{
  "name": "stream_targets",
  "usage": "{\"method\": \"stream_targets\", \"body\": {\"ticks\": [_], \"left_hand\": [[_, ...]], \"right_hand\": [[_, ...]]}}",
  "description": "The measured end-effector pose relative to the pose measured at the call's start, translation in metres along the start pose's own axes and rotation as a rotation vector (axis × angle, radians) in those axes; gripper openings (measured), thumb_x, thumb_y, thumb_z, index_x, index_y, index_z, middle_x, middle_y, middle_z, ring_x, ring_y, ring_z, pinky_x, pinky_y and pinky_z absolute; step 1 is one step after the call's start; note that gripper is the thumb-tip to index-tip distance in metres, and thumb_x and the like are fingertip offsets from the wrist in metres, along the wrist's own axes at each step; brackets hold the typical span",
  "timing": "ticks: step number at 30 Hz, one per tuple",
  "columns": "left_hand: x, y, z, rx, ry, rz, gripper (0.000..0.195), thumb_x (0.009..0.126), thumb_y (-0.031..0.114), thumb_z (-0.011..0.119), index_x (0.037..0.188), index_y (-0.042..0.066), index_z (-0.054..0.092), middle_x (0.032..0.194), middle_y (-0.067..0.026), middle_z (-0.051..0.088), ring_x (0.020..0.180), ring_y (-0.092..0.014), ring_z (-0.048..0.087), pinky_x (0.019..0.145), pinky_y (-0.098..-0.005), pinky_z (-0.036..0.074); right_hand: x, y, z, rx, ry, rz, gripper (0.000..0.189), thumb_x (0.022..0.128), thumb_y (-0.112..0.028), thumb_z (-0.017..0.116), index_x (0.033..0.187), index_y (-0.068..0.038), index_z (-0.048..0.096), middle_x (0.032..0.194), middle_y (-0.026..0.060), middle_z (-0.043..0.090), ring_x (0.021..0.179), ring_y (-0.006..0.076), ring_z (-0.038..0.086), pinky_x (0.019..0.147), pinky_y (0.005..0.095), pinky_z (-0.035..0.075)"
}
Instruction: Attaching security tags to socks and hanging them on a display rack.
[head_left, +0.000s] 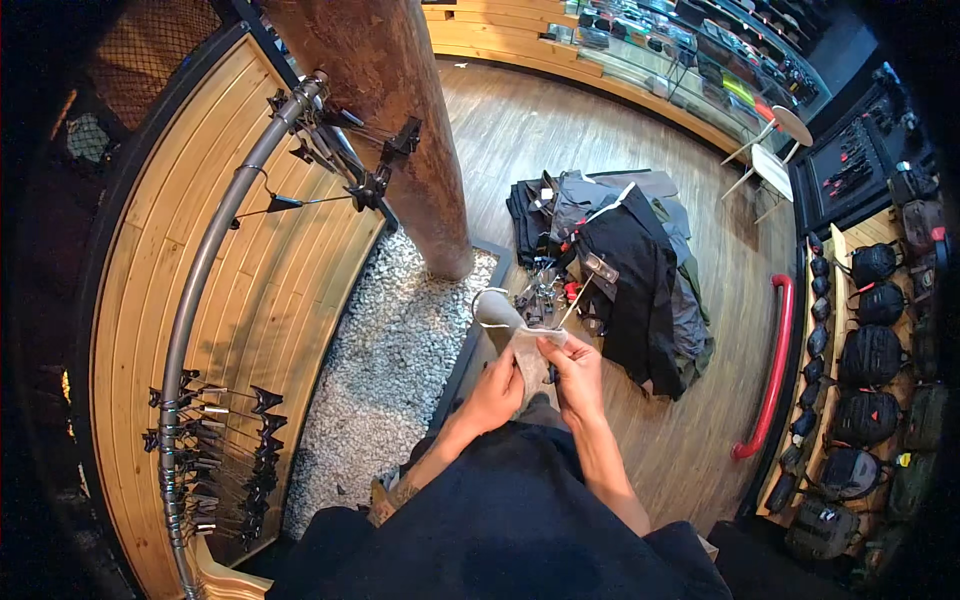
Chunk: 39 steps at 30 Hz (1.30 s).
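A light grey piece of fabric, perhaps a garment (531, 360), is held up before my chest, and one rounded end of it spreads up to the left. My left hand (495, 390) pinches its left side. With fingers and thumb, my right hand (574, 367) grips the edge at the upper right. A thin cord or stick with a clear tag (600, 268) at its far end reaches up from near my right fingers. Beyond the hands, a heap of dark and grey clothes (637, 277) lies on the floor, with several clip hangers (540, 296) at its left side.
A metal rail (199, 277) with clip hangers curves along the left, beside a wooden panel. White pebbles (360, 382) surround a brown pillar (420, 172). On the right are a red floor-level bar (772, 367), shelves of bags (866, 352) and a white chair (770, 171).
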<state>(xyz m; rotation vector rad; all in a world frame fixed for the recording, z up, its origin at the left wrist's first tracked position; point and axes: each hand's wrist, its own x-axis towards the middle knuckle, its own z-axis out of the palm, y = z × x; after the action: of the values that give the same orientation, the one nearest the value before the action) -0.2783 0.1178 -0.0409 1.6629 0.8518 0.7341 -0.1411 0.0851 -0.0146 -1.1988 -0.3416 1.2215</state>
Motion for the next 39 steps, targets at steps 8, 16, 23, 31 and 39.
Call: {"method": "stream_targets", "body": {"ticks": [8, 16, 23, 31, 39], "left_hand": [[-0.006, 0.024, -0.012, -0.002, -0.177, -0.172, 0.026, 0.099, 0.016, 0.047, 0.113, -0.005, 0.051, 0.085, -0.0221, 0.063, 0.077, -0.033, 0.061, 0.068, -0.0409, 0.046], [-0.023, 0.033, -0.009, -0.063, -0.278, -0.302, 0.021, 0.100, 0.018, 0.047, 0.100, -0.002, 0.051, 0.074, -0.0198, 0.060, 0.068, -0.035, 0.062, 0.062, -0.0426, 0.044], [-0.026, -0.001, -0.004, 0.457, 0.051, 0.207, 0.018, 0.091, 0.010, 0.056, 0.104, -0.002, 0.053, 0.091, -0.0197, 0.057, 0.082, -0.039, 0.056, 0.070, -0.0432, 0.046], [-0.019, -0.003, -0.013, 0.109, 0.145, -0.089, 0.017, 0.092, 0.014, 0.052, 0.085, -0.002, 0.055, 0.076, -0.0251, 0.059, 0.072, -0.046, 0.057, 0.061, -0.0528, 0.042], [-0.032, 0.023, -0.008, 0.113, 0.041, -0.138, 0.025, 0.102, 0.019, 0.041, 0.098, -0.001, 0.055, 0.075, -0.0158, 0.062, 0.067, -0.031, 0.061, 0.063, -0.0384, 0.046]], "right_hand": [[0.013, -0.024, -0.022, -0.024, 0.083, -0.067, 0.015, 0.087, -0.011, 0.070, 0.097, 0.001, 0.071, 0.089, 0.0048, 0.071, 0.072, 0.0083, 0.063, 0.067, 0.0228, 0.047], [0.019, -0.033, -0.027, 0.146, 0.109, -0.131, 0.017, 0.089, -0.011, 0.069, 0.101, 0.001, 0.070, 0.092, 0.0045, 0.071, 0.076, 0.0082, 0.063, 0.067, 0.0229, 0.048], [-0.010, -0.003, 0.018, 0.082, -0.073, -0.059, 0.025, 0.092, -0.008, 0.062, 0.115, 0.001, 0.064, 0.102, 0.0053, 0.070, 0.086, 0.0100, 0.064, 0.077, 0.0231, 0.050], [-0.013, -0.006, 0.026, -0.204, -0.190, -0.111, 0.019, 0.089, -0.002, 0.064, 0.107, 0.004, 0.066, 0.094, 0.0033, 0.071, 0.081, 0.0056, 0.061, 0.071, 0.0201, 0.048], [0.033, -0.044, -0.009, -0.053, -0.023, -0.106, 0.014, 0.090, -0.010, 0.065, 0.096, 0.001, 0.071, 0.086, 0.0004, 0.069, 0.071, 0.0042, 0.058, 0.063, 0.0192, 0.043]]}}
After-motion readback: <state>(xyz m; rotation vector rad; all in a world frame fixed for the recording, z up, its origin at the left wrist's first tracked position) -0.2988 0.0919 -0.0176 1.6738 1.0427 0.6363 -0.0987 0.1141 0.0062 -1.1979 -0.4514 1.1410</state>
